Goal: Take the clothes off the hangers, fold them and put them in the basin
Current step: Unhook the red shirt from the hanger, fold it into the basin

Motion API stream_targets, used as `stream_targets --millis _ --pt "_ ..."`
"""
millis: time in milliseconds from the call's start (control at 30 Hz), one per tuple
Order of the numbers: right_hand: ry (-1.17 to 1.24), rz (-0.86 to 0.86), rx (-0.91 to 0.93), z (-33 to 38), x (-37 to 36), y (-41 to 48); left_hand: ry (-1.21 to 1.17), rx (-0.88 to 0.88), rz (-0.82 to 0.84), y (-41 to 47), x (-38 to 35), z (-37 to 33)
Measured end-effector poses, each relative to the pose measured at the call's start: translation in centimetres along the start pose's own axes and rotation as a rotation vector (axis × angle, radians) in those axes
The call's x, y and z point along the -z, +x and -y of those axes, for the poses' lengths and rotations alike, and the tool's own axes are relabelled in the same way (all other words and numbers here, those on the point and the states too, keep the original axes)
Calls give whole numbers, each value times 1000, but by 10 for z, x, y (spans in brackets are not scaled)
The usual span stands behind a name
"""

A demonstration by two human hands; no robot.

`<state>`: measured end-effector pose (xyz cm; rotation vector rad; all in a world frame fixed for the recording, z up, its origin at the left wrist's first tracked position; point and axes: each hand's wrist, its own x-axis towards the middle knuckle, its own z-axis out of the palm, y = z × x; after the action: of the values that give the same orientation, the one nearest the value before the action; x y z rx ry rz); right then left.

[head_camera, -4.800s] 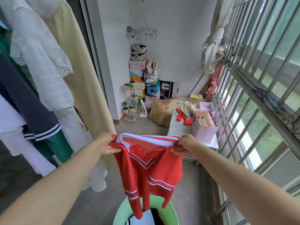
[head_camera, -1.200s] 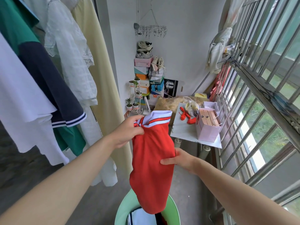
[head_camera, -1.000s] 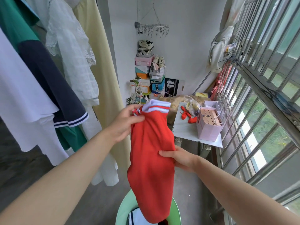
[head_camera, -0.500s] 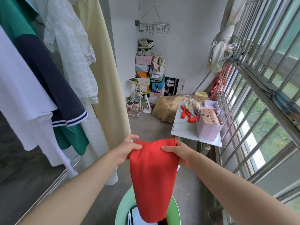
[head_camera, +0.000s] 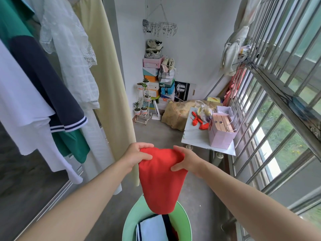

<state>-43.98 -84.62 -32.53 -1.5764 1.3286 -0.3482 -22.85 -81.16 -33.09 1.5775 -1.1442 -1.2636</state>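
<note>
Hanging clothes (head_camera: 34, 84) fill the left side: white, navy with white stripes, green, lace, pale yellow. A barred window (head_camera: 278, 94) runs down the right. A green basin (head_camera: 133, 218) stands on the floor at the bottom edge, with folded clothes (head_camera: 152, 230) inside. The folded red shirt (head_camera: 160, 185) hangs above the basin's far rim. A pink bag (head_camera: 220, 138) sits at the counter's (head_camera: 194, 138) right edge. The 2 hands hold the shirt's top: left hand (head_camera: 137, 156) fingers clamped on its left corner, right hand (head_camera: 186, 160) fingers clamped on its right corner.
</note>
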Motion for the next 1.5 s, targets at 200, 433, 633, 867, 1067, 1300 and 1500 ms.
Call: stream_targets --millis 200,433,633,867,1067,1300,1500 --pt "-357 -88 57 -1 0 -1 100 -75 -21 0 -3 5" --pt "-423 -252 165 -6 3 -3 393 -89 -18 -1 -1 6" --pt "-432 -241 162 -11 5 -3 735 -181 -87 -5 -7 2" --pt "-251 -175 175 -16 9 2 655 -208 -137 -1 -6 1" --pt "527 26 104 -16 11 -11 219 -137 -26 -10 -2 -11" --pt "641 208 -39 -25 0 -11 -107 -3 -30 -10 -4 -18" --pt "467 311 -98 -35 -19 -14 -279 64 -35 -10 4 -21"
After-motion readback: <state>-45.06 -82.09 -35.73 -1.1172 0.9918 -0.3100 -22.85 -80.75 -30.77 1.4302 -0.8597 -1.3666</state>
